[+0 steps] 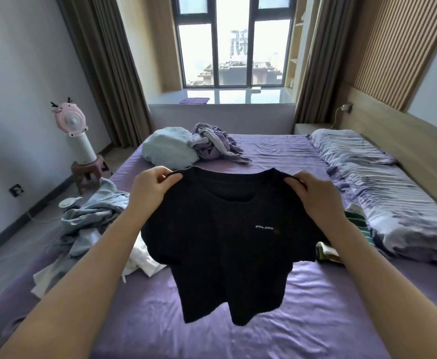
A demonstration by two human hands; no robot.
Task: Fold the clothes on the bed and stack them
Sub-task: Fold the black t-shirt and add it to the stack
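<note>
Fingers (172,177) of both hands pinching the black T-shirt (227,244) at its shoulders, above the bed (303,320).

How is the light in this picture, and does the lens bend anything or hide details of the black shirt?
Head view: daylight from the window is overexposed, washing out the buildings outside; the black shirt, held up by the left hand and right hand, reads as a nearly flat dark shape, only its small white lettering clear; the wide-angle lens bows the curtains and walls outward.

Daylight from blown-out window (234,47); edges bowed, corners perhaps slightly soft.
</note>
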